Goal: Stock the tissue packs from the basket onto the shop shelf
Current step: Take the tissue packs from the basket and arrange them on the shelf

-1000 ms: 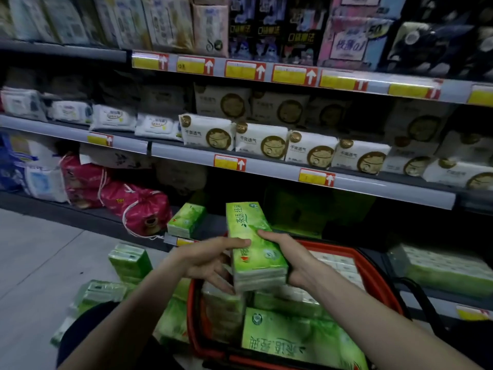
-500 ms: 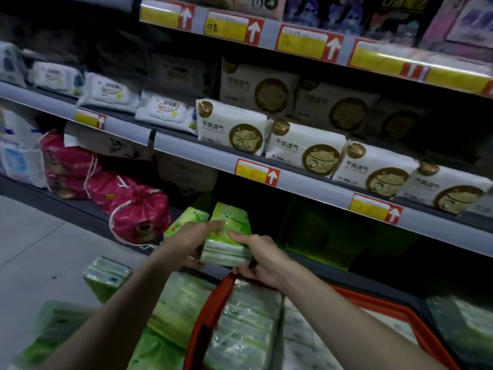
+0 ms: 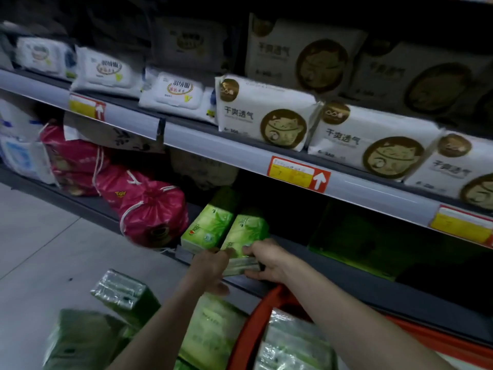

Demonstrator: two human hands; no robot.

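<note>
A green tissue pack point(image 3: 245, 231) lies on the bottom shelf point(image 3: 333, 273), its near end held between both my hands. My left hand point(image 3: 210, 265) grips its left near corner and my right hand point(image 3: 266, 260) grips its right near end. It sits right beside another green tissue pack point(image 3: 208, 225) that stands on the shelf to its left. The orange basket point(image 3: 256, 321) is at the lower right, with more wrapped tissue packs point(image 3: 290, 343) inside.
Several green tissue packs point(image 3: 125, 295) lie on the grey floor at lower left. Red drawstring bags point(image 3: 149, 209) fill the bottom shelf to the left. A green box point(image 3: 352, 241) sits deeper on the shelf to the right. White packs point(image 3: 266, 110) line the shelf above.
Both hands have carried the green pack from above the basket forward and down onto the bottom shelf, beside the other green pack. The view has moved closer to the shelf.
</note>
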